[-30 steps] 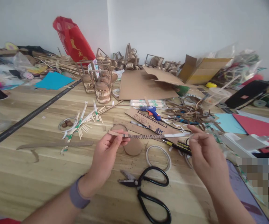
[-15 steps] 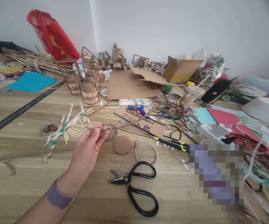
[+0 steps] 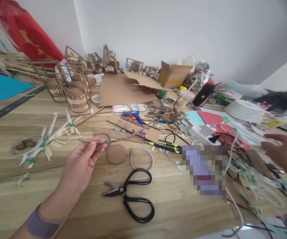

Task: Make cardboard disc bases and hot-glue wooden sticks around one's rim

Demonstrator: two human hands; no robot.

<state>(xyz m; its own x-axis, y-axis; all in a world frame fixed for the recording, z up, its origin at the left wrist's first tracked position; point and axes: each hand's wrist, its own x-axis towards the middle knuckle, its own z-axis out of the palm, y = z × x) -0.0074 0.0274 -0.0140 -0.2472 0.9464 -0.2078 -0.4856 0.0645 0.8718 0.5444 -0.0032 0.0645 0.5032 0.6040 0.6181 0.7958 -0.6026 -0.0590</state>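
Observation:
Between the thumb and fingers of my left hand (image 3: 80,164) is a thin brown notched strip (image 3: 120,138). It runs right over a printed cardboard piece (image 3: 149,132), and a ring-shaped loop (image 3: 103,136) shows behind the fingers. Close by on the table lie a round cardboard disc (image 3: 117,154) and a roll of tape (image 3: 142,159). Black-handled scissors (image 3: 131,191) rest nearer to me, blades parted. At the right edge my right hand (image 3: 282,154) reaches in above tangled strips, fingers stretched out and slightly blurred, with nothing visible in them.
Small bamboo baskets in frames (image 3: 77,98) stand at the back left. A blue glue gun (image 3: 136,117), yellow-black cutters (image 3: 165,146) and a white power strip (image 3: 204,132) lie mid-table. A white cable (image 3: 230,156) trails at right. Short sticks (image 3: 55,144) lie left.
The view has swung right, so the table things sit further left. My right hand has come clearly into view at the right edge. My left hand still holds the strip.

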